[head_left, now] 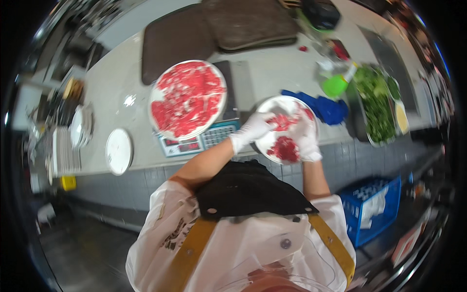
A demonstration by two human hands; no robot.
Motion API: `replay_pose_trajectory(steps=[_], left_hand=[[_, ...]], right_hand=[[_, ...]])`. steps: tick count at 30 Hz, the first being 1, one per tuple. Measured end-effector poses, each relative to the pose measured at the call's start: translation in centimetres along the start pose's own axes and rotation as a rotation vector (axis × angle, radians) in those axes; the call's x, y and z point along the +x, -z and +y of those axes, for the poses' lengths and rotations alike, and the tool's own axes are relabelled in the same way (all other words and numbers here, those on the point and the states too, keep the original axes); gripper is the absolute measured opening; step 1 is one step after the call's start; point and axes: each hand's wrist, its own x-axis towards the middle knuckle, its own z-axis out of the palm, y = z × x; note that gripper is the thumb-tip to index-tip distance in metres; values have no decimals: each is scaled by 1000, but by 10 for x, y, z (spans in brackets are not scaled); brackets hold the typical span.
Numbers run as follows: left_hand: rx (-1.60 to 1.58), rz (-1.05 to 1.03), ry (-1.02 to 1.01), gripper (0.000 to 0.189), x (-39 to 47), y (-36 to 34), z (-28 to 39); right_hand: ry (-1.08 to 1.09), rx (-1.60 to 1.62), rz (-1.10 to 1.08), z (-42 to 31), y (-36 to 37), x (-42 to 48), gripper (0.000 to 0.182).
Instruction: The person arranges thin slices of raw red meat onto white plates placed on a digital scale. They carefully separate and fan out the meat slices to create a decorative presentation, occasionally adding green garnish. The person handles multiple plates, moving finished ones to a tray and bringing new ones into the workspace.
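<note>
A white plate [263, 146] lies before me at the counter's front edge, with raw red meat on it. My left hand [251, 129], in a white glove, pinches a pale-streaked raw meat slice [281, 123] over the plate. My right hand [308, 144], gloved too, is over the plate's right side; its fingers are blurred, and I cannot tell whether they grip the meat. A darker red heap of meat [286, 149] lies near the plate's front rim. To the left, a larger round plate [156, 95] covered in thin raw meat slices rests on a digital scale [220, 134].
Brown trays [175, 40] lie at the back. Right of my plate are a blue cloth [330, 109], a green-and-white tool [335, 85] and a metal container of leafy greens [377, 106]. Left stand a white lid or plate [119, 151] and stacked dishes [81, 126]. A blue crate [377, 211] sits below, right.
</note>
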Motion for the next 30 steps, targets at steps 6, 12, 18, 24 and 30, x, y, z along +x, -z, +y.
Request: replay_pose_trajectory(steps=[6, 12, 18, 24, 30], left_hand=[[237, 62, 49, 36, -10, -8, -41], [423, 44, -169, 36, -16, -10, -22], [191, 138, -192, 36, -33, 14, -18], [-612, -72, -301, 64, -55, 63, 15], [-824, 44, -52, 36, -101, 122, 2]], right_hand=[[159, -87, -36, -77, -4, 8, 15], [260, -700, -98, -101, -52, -3, 16], [119, -712, -76, -62, -103, 3, 20], [21, -687, -225, -20, -149, -5, 20], [-63, -761, -364, 61, -194, 10, 22]])
